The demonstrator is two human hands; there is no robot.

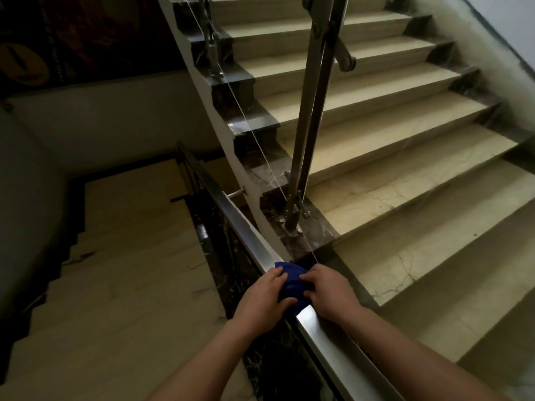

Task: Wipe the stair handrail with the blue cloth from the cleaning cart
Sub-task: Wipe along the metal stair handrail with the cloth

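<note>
A deep blue cloth (291,282), bunched into a wrinkled wad, sits on top of a polished metal stair handrail (333,340), pinned there by 2 bare hands: the left hand (262,301) and right hand (325,290) each press curled fingers onto it from either side. The handrail's long axis runs diagonally from the lower right, near the viewer, up and away to the upper left, descending beside a lower flight. Around it is a dim stairwell with cream stone steps (405,146) edged in dark marble, a steel baluster post (311,117) and plain walls.
</note>
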